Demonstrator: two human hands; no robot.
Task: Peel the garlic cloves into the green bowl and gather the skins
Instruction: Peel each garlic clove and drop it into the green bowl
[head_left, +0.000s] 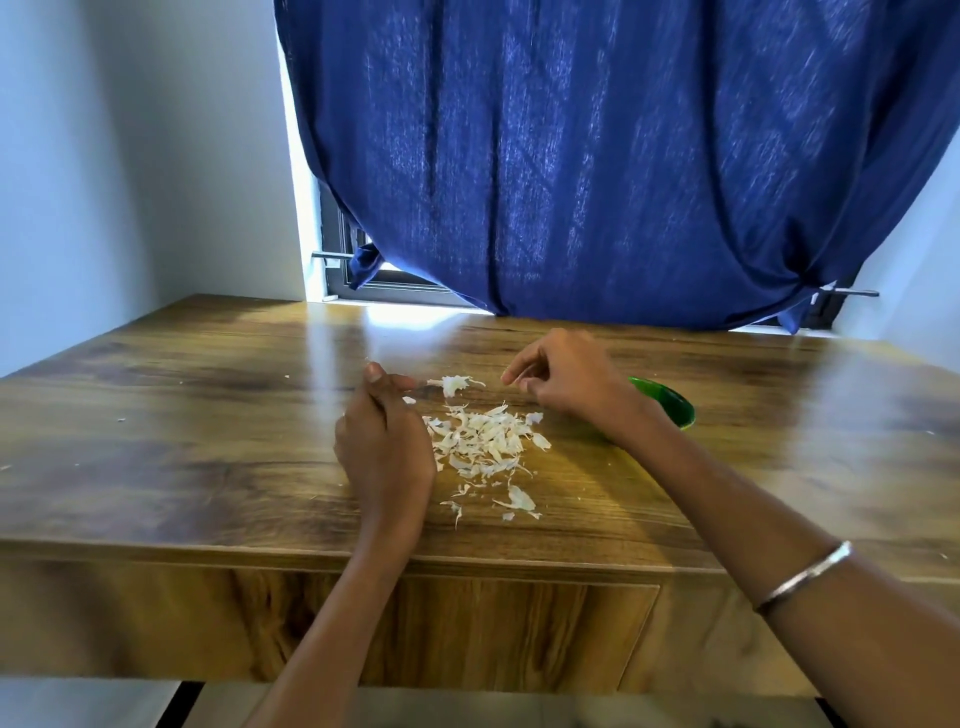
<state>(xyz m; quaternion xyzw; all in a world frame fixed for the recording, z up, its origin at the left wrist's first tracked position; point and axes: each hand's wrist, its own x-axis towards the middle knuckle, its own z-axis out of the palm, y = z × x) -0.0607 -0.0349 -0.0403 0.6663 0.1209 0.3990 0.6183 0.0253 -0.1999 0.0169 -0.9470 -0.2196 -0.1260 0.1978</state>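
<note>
Standing by the counter, w/ the pile of garlic skins as the landmark: skins lie in a loose heap mid-counter, a few strays trailing toward the near edge below the pile, and tiny flecks far off to its left. Prob. they sit there because peeling happens right over that spot, so scraps drop where the hands work & can be swept together after.

The green bowl is to the right of the pile, beyond and partly hidden behind the right forearm. Only its rim and part of its side show; can't see what's inside, so no telling how many cloves are in it. Looks placed on the right so a peeled clove goes a short way from the right hand.

Left hand: just left of the pile, edge-on to the counter, fingers curled inward w/ thumb up on top. Seems to be gripping sth small, but what it is I cannot tell – hidden by the fingers.

Right hand: above-right of the pile, lifted a bit off the counter, thumb & forefinger pressed together in a pinch on what looks like a thin sliver of skin, other fingers loosely curled. A bracelet sits on that forearm.

A clump of skin lies apart at the pile's far side, between the two hands.
</note>
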